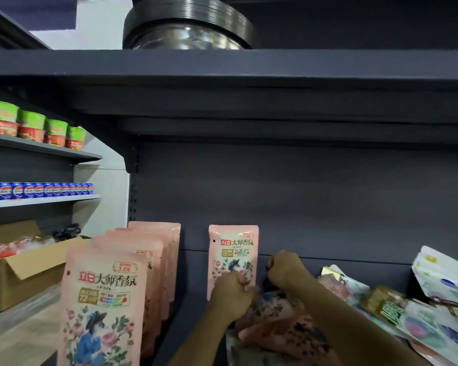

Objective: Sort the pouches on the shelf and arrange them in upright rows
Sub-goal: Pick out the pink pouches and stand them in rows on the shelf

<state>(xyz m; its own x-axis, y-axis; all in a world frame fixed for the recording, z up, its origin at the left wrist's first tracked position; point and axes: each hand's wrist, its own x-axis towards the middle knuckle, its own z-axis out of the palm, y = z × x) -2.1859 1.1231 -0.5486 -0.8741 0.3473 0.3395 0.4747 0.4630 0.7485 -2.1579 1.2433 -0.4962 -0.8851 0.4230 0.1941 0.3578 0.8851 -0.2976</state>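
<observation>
At lower centre of the head view, the left hand (232, 299) and right hand (284, 270), fingers curled closed, grip a limp pink floral plastic pouch (278, 326) lying on the dark grey shelf (196, 326); best lifted by its top edge and stood before the lone upright pink pouch (233, 260).

Both forearms rise from the lower edge of the view, bare to the frame's border. The left forearm climbs toward one o'clock and ends in the left hand (232, 299), curled into a loose fist with its back to the camera and its fingertips (245, 282) pinched together at the upper right. The right forearm enters from five o'clock and reaches toward eleven o'clock; the right hand (286, 270) is also curled shut, knuckles up, wrist bent slightly downward. The two hands sit near each other without touching.
</observation>
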